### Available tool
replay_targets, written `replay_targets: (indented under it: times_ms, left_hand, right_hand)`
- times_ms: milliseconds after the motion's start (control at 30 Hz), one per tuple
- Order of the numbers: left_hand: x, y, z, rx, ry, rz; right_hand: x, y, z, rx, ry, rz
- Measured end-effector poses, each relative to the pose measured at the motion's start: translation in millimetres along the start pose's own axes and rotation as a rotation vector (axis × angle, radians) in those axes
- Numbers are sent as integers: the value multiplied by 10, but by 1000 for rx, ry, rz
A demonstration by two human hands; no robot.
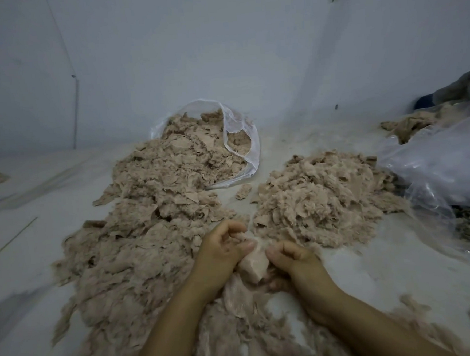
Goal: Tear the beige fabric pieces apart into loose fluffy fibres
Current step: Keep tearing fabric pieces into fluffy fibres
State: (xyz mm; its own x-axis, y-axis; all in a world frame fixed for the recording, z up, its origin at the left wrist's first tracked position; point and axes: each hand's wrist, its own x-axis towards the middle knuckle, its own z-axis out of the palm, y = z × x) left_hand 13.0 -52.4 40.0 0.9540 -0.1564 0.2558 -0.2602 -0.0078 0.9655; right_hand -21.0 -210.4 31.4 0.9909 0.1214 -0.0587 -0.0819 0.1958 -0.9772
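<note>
Two hands on one soft scrap, heaps on either side

Much of the pale floor (34,269) carries beige material. On the left, a long heap of beige fabric pieces (147,211) spills from an open clear bag (242,138) by the wall, flat ragged scraps mixed with fuzzier stuff. In the middle, the left hand (222,251) and right hand (292,260) both pinch one small beige piece (253,262) between curled fingers (245,245) and thumbs, held just above more loosened fibre near the person. To the right sits a rounder pile of torn fibres (321,199), beside a crumpled plastic sheet (444,168).

The piece looks light, limp and thin, likely to give way along its weave rather than resist. Gripping close together at an edge, thumbs nearly touching, should start a tear; the fluff will probably cling and drift.
</note>
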Motion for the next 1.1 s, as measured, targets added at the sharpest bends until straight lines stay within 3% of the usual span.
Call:
replay_targets:
  times_ms: [133,433,567,633,767,967,1100]
  left_hand:
    - [-22,6,104,88,-75,49]
    - [-26,9,171,29,43,-11]
    - [4,21,51,-22,188,-1]
    - [6,29,24,-18,210,23]
    - [-45,33,161,33,106,60]
    - [-38,9,189,106,165,98]
    - [-17,-9,180,80,234,50]
  right_hand:
    - [-29,13,24,-42,3,-68]
    - [-29,14,-60,60,160,-146]
    - [-20,-72,-197,83,237,-189]
    - [-48,-91,-225,33,142,-153]
    - [-94,-34,-127,-77,-136,-18]
    - [-70,-54,-156,-86,-231,45]
    - [-116,-151,-282,-175,-460,236]
